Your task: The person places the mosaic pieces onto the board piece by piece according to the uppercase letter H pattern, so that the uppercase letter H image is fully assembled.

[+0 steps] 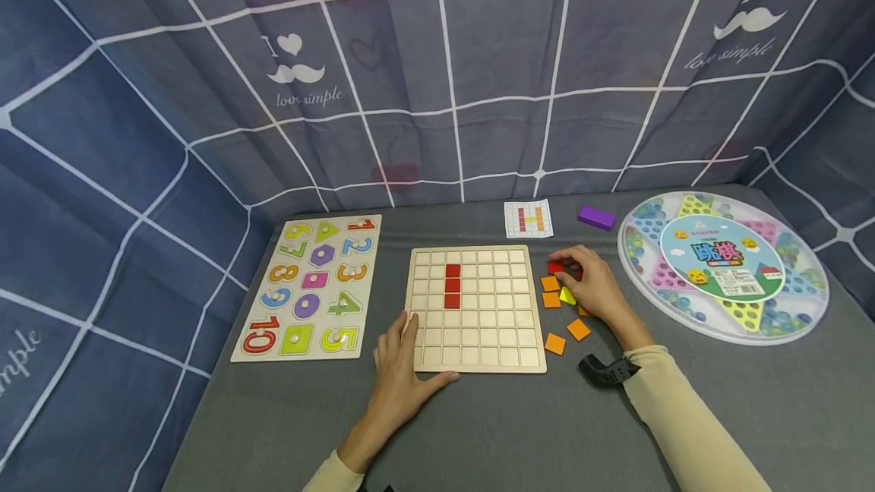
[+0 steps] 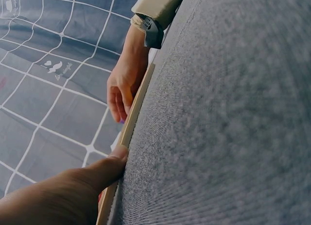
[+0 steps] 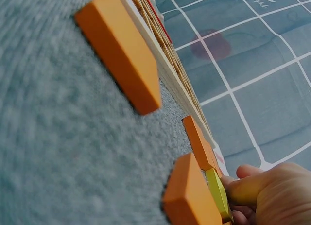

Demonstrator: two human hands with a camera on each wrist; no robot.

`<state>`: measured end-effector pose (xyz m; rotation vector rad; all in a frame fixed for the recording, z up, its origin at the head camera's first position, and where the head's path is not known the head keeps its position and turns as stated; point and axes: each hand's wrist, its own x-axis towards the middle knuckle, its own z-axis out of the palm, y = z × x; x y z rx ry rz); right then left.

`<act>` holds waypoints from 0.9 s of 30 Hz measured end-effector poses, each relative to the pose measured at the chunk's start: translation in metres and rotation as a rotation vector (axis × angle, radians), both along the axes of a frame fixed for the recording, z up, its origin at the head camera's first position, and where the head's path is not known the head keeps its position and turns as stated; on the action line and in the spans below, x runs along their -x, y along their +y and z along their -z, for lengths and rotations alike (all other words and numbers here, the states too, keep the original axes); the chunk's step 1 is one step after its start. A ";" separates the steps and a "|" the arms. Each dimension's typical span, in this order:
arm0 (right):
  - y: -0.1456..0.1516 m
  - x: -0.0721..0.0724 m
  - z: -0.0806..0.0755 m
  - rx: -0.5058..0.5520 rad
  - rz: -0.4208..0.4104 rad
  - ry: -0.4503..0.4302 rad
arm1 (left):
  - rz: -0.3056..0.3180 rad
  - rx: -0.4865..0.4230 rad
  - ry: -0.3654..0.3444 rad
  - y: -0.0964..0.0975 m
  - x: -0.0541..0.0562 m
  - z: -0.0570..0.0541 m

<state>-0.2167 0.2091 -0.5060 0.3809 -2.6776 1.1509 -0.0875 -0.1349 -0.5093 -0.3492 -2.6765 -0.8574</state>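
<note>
A wooden grid board [image 1: 495, 325] lies flat, with three red square tiles [image 1: 453, 285] stacked in one column. My left hand [image 1: 399, 382] steadies its near-left corner, fingers extended along the left side and thumb [image 2: 114, 164] against the front edge. Right of the board, my right hand [image 1: 593, 285] reaches into loose tiles. Its thumb and fingertips pinch a red tile [image 1: 555, 267]. Under the palm, another red piece is partly covered. Beside the thumb sits a yellow tile [image 1: 567, 295], with orange tiles [image 1: 550, 283] around it.
A small pattern card [image 1: 529, 219] and a purple block [image 1: 596, 218] lie behind the board. To the left is a number puzzle board [image 1: 307, 287]; at right, a round Chinese checkers set [image 1: 724, 268]. A grid-patterned curtain [image 1: 492, 59] rises behind the table.
</note>
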 end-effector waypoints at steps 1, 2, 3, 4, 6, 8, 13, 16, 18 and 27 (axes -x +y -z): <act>0.000 0.000 0.000 0.000 0.001 -0.004 | 0.000 -0.001 0.000 0.000 0.000 0.000; 0.000 0.000 0.000 0.000 0.000 -0.008 | 0.000 -0.002 -0.001 0.000 0.000 0.000; 0.000 0.000 -0.001 0.001 0.000 -0.011 | -0.001 -0.001 -0.002 0.000 0.000 0.000; 0.000 0.000 -0.001 0.002 0.000 -0.014 | -0.001 -0.002 -0.002 0.000 0.000 0.000; 0.000 0.000 -0.001 0.002 -0.002 -0.017 | -0.002 -0.004 -0.001 0.000 0.000 0.000; 0.000 -0.001 -0.001 0.003 -0.004 -0.017 | -0.002 -0.005 -0.003 0.000 0.000 -0.001; 0.000 0.000 0.000 0.007 -0.009 -0.008 | -0.001 -0.005 -0.004 0.000 -0.001 -0.001; 0.000 0.000 0.000 0.008 -0.010 -0.006 | -0.002 -0.004 -0.002 0.000 -0.001 0.000; 0.000 0.000 -0.001 0.008 -0.009 -0.003 | -0.004 -0.002 -0.001 0.000 -0.001 0.000; 0.001 0.000 0.000 0.019 -0.010 -0.005 | -0.008 0.003 -0.006 0.000 0.000 0.000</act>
